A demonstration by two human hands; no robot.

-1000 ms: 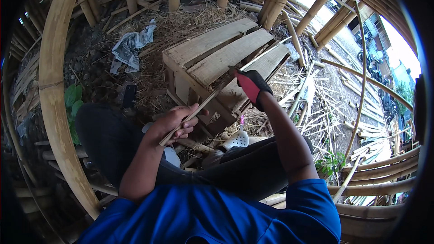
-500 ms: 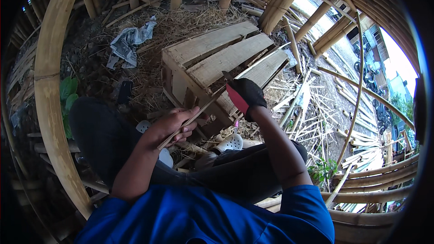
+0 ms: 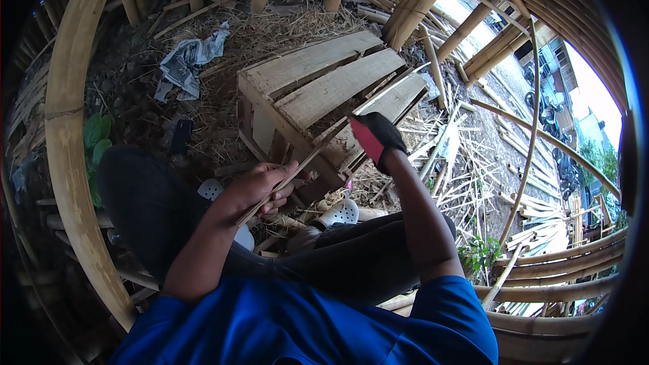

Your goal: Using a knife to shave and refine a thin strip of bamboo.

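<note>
My left hand, bare, is closed round a thin bamboo strip. The strip slants up and right from that hand toward the gloved one, over the corner of a slatted wooden crate. My right hand wears a red and black glove and is curled closed at the crate's right side. A knife was in it half a second ago; its blade is now hard to make out against the crate and strip. The far end of the strip is partly hidden by the glove.
Split bamboo pieces litter the ground to the right. Crumpled newspaper and a dark phone-like object lie left of the crate. A thick bamboo post curves along the left. My pale clogs stand below the crate.
My right hand has moved slightly right and turned, and the knife blade that stuck up past the glove no longer shows plainly. My left hand keeps its hold on the strip.
</note>
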